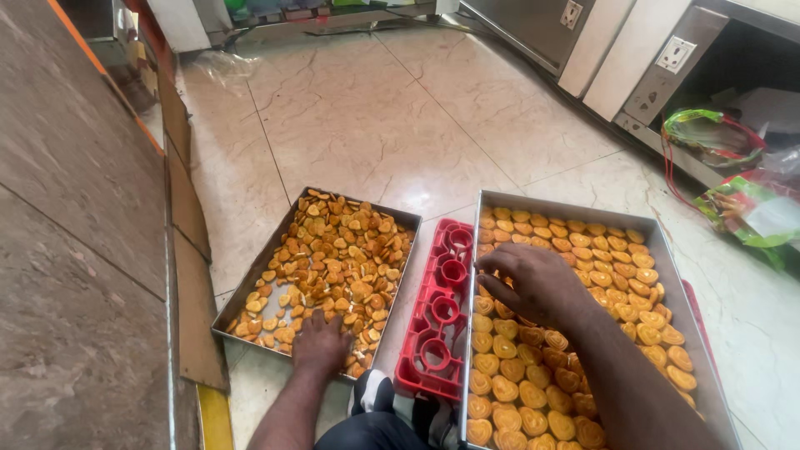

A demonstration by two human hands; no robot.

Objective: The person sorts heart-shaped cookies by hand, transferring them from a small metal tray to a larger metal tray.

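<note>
While pressed palm-down into loose biscuits, left hand (321,340) fingers buried among pieces; open or curled, cannot tell. Spread flat and grasping nothing, right hand (533,282) fingers (493,268) resting on top of ordered rows of heart-shaped biscuits (617,275). Under left fingers: jumbled biscuit pieces (333,258), heaped in left metal tray (250,287) on floor. Under right fingers: right metal tray (667,250), rows filling it edge to edge. Between both sets of fingers: red plastic crate (437,312), partly beneath right tray. Beyond fingers: pale marble floor (375,117). Far right of right fingers: green and red plastic bags (733,175).
</note>
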